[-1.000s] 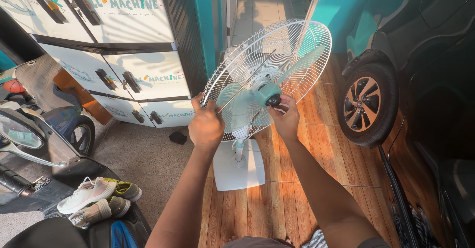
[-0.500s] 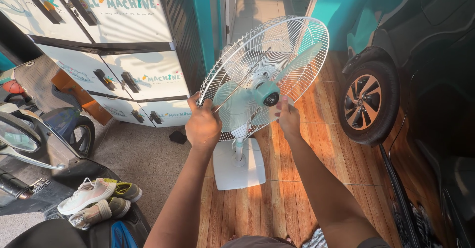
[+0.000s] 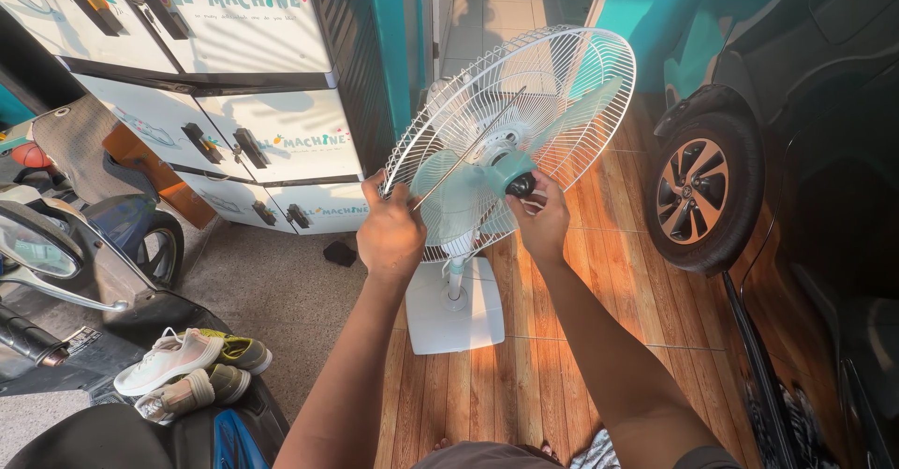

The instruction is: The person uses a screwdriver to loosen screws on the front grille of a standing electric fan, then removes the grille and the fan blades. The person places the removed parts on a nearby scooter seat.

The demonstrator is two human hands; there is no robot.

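A white pedestal fan with its front guard off stands on a wooden floor, tilted toward me. Its rear wire guard (image 3: 571,66) rings pale teal blades (image 3: 445,193). My left hand (image 3: 390,230) grips the lower left rim of the guard. My right hand (image 3: 540,221) has its fingers closed on the small black cap (image 3: 522,185) at the centre of the blade hub. The fan's square white base (image 3: 456,310) sits below my hands.
A white cabinet with black handles (image 3: 243,141) stands at the left. A scooter (image 3: 84,272) and several shoes (image 3: 187,366) are at the lower left. A dark car with its wheel (image 3: 698,193) is close on the right.
My right hand drew back from the hub cap half a second ago and is now pinching it again. The left hand kept its hold on the guard rim.
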